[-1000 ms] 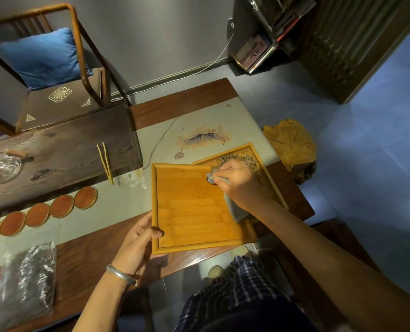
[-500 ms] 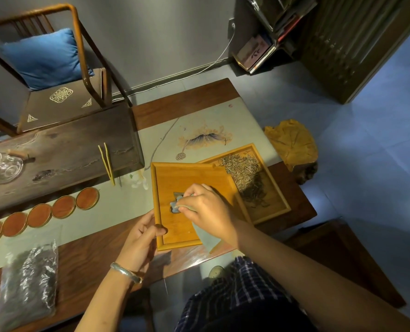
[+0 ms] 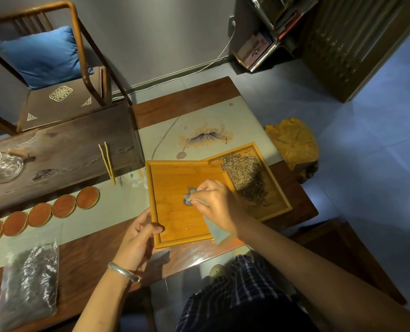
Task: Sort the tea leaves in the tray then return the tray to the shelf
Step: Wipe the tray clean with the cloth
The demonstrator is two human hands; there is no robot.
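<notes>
While the right hand point(image 3: 213, 202) pinches a grey cloth point(image 3: 190, 198) and presses it onto the floor of the empty tray point(image 3: 175, 224), the left hand point(image 3: 139, 238) grips that tray's near-left corner, thumb over the rim. Both sets of fingers are clenched on something, none released.

Risks, as a judgement:
- The empty tray overlaps the left edge of the second tray point(image 3: 274, 188) holding the tea leaves point(image 3: 247, 176). A hard wipe to the right could knock that tray and mix the pale and dark leaves, or spill them.
- The second tray's far-right corner sits near the worktop point(image 3: 199, 99) edge, so a shove could send it toward the floor.
- The near edge of the empty tray is close to the worktop edge by the person's lap; a loose left grip could let it slide off.
- The hanging cloth tail could drag crumbs out.

Around: tongs point(image 3: 108, 161) lean on a dark wooden board point(image 3: 62, 149) to the left, a glass pot point(image 3: 4, 166) sits on it, a row of round coasters point(image 3: 55, 207) lies on the runner, and a plastic bag of dark tea point(image 3: 29, 283) lies near-left. A chair point(image 3: 55, 68) with a blue cushion stands behind. The shelf point(image 3: 266, 39) is across the floor, a stump stool point(image 3: 295, 144) beside the worktop partly in that path.
</notes>
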